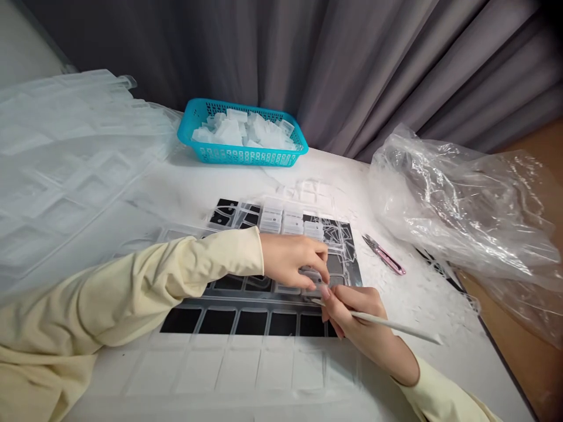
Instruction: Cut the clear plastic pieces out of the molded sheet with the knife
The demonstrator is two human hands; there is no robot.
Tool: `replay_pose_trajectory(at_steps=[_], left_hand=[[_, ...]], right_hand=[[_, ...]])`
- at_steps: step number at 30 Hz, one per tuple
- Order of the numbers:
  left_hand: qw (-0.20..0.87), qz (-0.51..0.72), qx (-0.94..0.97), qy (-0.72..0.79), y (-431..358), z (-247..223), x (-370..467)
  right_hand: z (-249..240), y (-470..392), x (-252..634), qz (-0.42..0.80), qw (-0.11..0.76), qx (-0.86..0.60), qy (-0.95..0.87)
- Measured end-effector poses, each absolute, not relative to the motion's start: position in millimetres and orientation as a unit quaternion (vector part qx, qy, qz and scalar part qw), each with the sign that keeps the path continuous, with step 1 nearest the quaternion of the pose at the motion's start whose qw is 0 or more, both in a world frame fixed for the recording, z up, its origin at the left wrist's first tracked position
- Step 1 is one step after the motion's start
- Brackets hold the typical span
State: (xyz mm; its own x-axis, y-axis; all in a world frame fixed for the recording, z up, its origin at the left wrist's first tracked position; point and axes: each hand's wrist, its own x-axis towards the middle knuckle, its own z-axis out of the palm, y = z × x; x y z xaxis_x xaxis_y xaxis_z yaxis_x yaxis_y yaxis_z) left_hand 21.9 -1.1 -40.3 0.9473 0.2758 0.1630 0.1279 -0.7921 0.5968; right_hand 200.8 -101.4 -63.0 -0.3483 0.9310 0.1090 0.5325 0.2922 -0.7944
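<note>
My right hand (358, 313) is closed around a thin white stick-like tool (396, 326), whose back end points to the lower right. The tool's front end reaches the spot where my two hands nearly meet. My left hand (297, 258) is bent over a small clear plastic piece (313, 280), fingers curled with the fingertips on it. Stacks of clear pieces (281, 218) stand just beyond my left hand. Beneath them lies a black sheet (253, 322) under a clear plastic tray with square compartments (197, 369), which stretches toward me.
A blue basket (246, 156) of clear pieces stands at the back. Pink-handled snips (387, 256) lie to the right, among small scraps. Stacked clear trays (65, 158) fill the left side. A crumpled plastic bag (457, 199) covers the right rear, before a grey curtain (308, 58).
</note>
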Motion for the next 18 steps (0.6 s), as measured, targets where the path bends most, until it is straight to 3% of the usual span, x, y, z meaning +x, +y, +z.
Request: replay_pose_trajectory(at_steps=[5, 11, 18], left_hand=[[0.308, 0.134, 0.935, 0.118, 0.0, -48.2, 19.2], [0.293, 0.055, 0.947, 0.119, -1.3, -45.1, 20.1], [0.231, 0.087, 0.961, 0.126, -7.5, -49.9, 22.3]], right_hand=[[-66.0, -100.3, 200.0, 0.35, 0.288, -0.494, -0.742], [-69.4, -100.1, 202.7, 0.364, 0.287, -0.481, -0.744], [-60.0, -96.5, 200.3, 0.311, 0.263, -0.474, -0.781]])
